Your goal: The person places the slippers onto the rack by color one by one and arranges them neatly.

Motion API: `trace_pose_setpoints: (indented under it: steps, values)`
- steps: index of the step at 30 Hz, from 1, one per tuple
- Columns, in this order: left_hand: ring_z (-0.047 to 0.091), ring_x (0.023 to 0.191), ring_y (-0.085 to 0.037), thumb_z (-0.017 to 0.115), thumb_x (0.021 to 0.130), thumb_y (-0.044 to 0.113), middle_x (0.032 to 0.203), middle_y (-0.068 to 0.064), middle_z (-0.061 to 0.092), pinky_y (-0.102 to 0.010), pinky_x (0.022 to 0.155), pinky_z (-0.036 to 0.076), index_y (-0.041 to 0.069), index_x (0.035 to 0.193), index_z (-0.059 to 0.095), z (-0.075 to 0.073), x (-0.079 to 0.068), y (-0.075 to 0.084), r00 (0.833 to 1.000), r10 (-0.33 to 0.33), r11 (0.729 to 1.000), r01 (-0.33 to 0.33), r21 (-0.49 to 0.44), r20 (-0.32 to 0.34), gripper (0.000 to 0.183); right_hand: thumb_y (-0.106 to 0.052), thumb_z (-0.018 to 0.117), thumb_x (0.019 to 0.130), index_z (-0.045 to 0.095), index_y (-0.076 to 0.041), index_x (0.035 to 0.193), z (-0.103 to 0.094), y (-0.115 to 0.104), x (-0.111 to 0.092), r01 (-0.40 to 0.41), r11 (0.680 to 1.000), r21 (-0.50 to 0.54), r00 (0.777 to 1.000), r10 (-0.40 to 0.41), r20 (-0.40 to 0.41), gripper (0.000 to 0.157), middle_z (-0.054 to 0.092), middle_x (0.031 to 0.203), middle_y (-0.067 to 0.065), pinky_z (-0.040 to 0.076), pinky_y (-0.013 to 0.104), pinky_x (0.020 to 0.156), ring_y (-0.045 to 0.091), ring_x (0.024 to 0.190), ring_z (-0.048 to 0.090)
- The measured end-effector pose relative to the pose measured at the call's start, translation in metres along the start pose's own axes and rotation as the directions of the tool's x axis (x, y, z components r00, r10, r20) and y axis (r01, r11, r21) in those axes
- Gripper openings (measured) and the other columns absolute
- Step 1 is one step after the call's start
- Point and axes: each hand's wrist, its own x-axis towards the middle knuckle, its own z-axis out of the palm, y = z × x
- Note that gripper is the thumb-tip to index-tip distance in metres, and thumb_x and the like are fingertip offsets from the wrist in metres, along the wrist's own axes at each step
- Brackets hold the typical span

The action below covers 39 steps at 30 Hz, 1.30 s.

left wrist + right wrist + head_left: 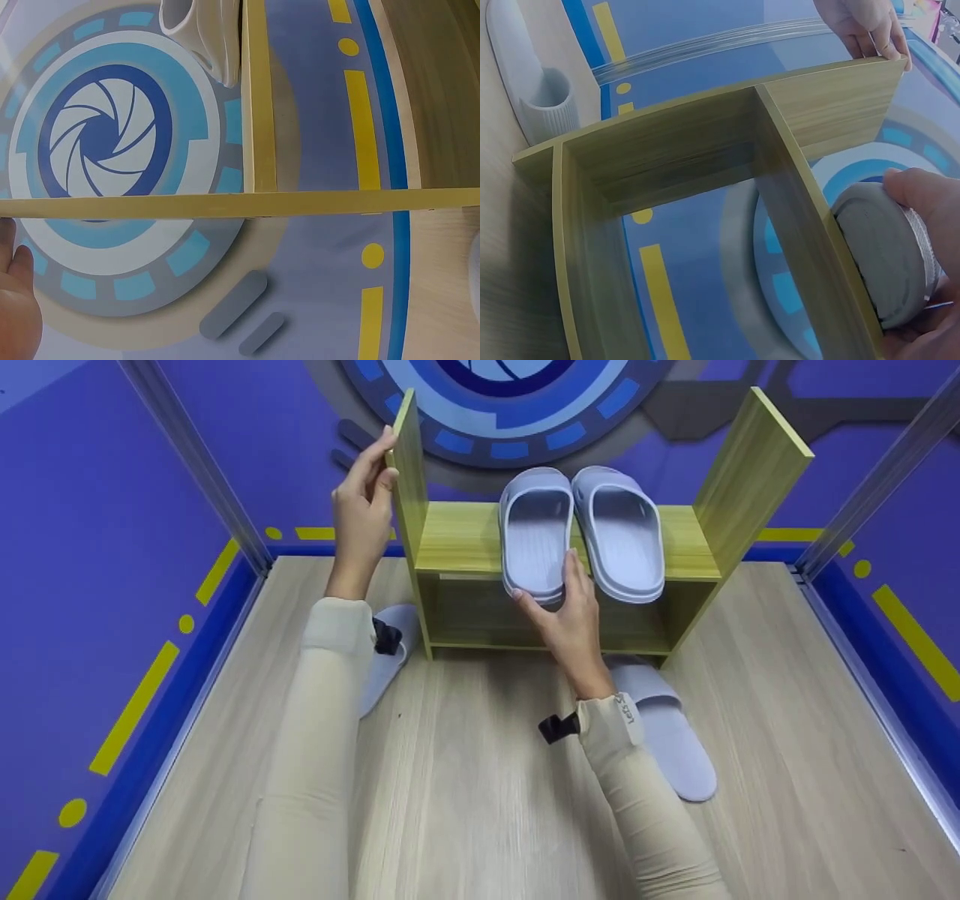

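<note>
Left clog point(536, 547), near 1 o'clock from the centre of the head view, sat on the upper board point(461, 536) of the wooden rack point(754, 480). How was it held?

Clamped in the right hand point(574, 619), at 3 o'clock. Thumb was at the heel, fingers along the side facing its mate. The heel overhung the front edge, which presumably gave the hand its purchase.

And the right clog point(626, 547)?

At 2 o'clock, close beside, toe likewise toward the wall point(247, 435). Its heel overhung too; the board looked too shallow for the full length. Whether the fingers touched this clog, I could not tell.

What was the left hand point(360, 517) doing?

It was between 10 and 11 o'clock, thumb and bent fingers gripping the front edge of the left side panel point(409, 480). Likely reason: bracing the rack against any push.

Floor point(480, 780)?

Left slipper point(381, 679) lay at 8 o'clock, partly hidden by the arm; right slipper point(679, 742), at 4 o'clock. Reason for their wide spacing: unclear.
</note>
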Motion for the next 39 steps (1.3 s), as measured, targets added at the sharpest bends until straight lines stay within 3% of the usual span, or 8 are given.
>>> trace_pose_setpoints:
  steps: [7,13,17,25,29,35,39]
  values:
    - [0.047,0.133,-0.012,0.052,0.097,0.012,0.146,-0.008,0.048,-0.025,0.107,0.041,0.003,0.135,0.054,0.0,-0.001,0.004,1.0,-0.026,1.0,0.026,-0.009,0.004,0.039,-0.031,0.081,0.078,0.035,0.005,0.146,0.006,0.004,0.0,0.026,0.999,0.02,0.997,-0.024,-0.072,0.09,0.037,0.151,0.021,0.024,0.036,0.119,0.031,0.141,0.034]
    - [0.048,0.132,-0.011,0.052,0.097,0.014,0.146,-0.007,0.048,-0.025,0.107,0.042,0.005,0.134,0.054,0.001,0.0,0.002,1.0,-0.011,1.0,0.011,0.004,0.007,0.038,-0.029,0.081,0.078,0.037,0.007,0.144,0.01,0.005,0.0,0.052,0.998,0.036,0.99,-0.046,-0.135,0.087,0.039,0.149,0.023,0.027,0.035,0.118,0.031,0.14,0.036]
    - [0.048,0.133,-0.012,0.052,0.097,0.015,0.145,-0.008,0.048,-0.025,0.107,0.042,0.005,0.134,0.055,0.0,0.0,0.002,1.0,0.014,1.0,-0.015,0.015,0.008,0.038,-0.028,0.08,0.079,0.036,0.007,0.144,0.012,0.005,0.001,0.049,0.998,0.039,0.989,-0.043,-0.143,0.086,0.038,0.15,0.023,0.025,0.034,0.119,0.031,0.141,0.034]
    - [0.047,0.133,-0.011,0.052,0.097,0.013,0.146,-0.007,0.048,-0.025,0.107,0.042,0.003,0.134,0.055,0.0,0.001,0.005,1.0,-0.023,1.0,0.023,-0.015,0.01,0.038,-0.029,0.078,0.081,0.035,0.007,0.145,0.012,0.005,0.001,0.049,0.998,0.031,0.99,-0.044,-0.132,0.085,0.036,0.151,0.023,0.023,0.035,0.12,0.032,0.142,0.032]
    - [0.048,0.133,-0.012,0.052,0.097,0.014,0.145,-0.009,0.048,-0.025,0.106,0.043,0.004,0.134,0.055,0.001,0.001,0.004,1.0,-0.002,1.0,0.002,-0.001,0.007,0.038,-0.029,0.078,0.081,0.034,0.006,0.146,0.011,0.005,0.0,0.046,0.998,0.035,0.991,-0.041,-0.127,0.085,0.035,0.152,0.022,0.022,0.034,0.12,0.031,0.142,0.031]
    - [0.048,0.132,-0.013,0.052,0.097,0.013,0.145,-0.011,0.049,-0.026,0.106,0.043,0.004,0.133,0.055,0.001,0.0,0.002,1.0,0.021,1.0,-0.021,0.0,0.005,0.037,-0.027,0.077,0.083,0.035,0.007,0.145,0.01,0.007,-0.003,0.095,0.995,0.036,0.985,-0.089,-0.15,0.082,0.037,0.15,0.023,0.023,0.035,0.119,0.032,0.14,0.033]
    - [0.048,0.133,-0.012,0.052,0.097,0.012,0.146,-0.01,0.048,-0.025,0.107,0.042,0.004,0.135,0.054,0.0,0.0,0.002,1.0,-0.024,1.0,0.024,0.006,0.009,0.038,-0.024,0.077,0.083,0.036,0.009,0.144,0.01,0.009,-0.009,0.141,0.99,0.028,0.976,-0.134,-0.174,0.081,0.038,0.149,0.024,0.025,0.036,0.119,0.034,0.139,0.035]
